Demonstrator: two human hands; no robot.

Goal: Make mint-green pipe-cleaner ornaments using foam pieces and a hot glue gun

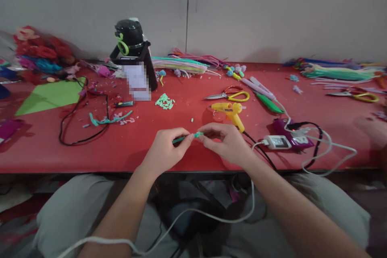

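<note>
Green strip (198,134) is a little below the centre of the frame, between the left hand (167,147) and the right hand (225,143). Each hand has its thumb and finger pressed together on it; whether the fingertips of the two hands touch one another, I cannot tell. In my judgement, the step in hand is a fine working of the strip's light end, and the next move calls for a steady, gentle pinch from both sides, because the piece looks small and soft. Counted from largest to smallest, there is one red table (187,92) across the frame. On it are one black bottle (136,50), upper left of centre, and two groups of fuzzy stems, one at upper middle (184,65) and one at upper right (341,72). One green sheet (51,94) lies at the left. Scissors are two pairs, right of centre (224,94) and near the right edge (347,93). One yellow glue gun (229,111) lies beyond the right hand. Smallest are the mint bits (165,101), one pile left of centre, too many for sure counting, and one single bit (192,120) just above the fingertips.
</note>
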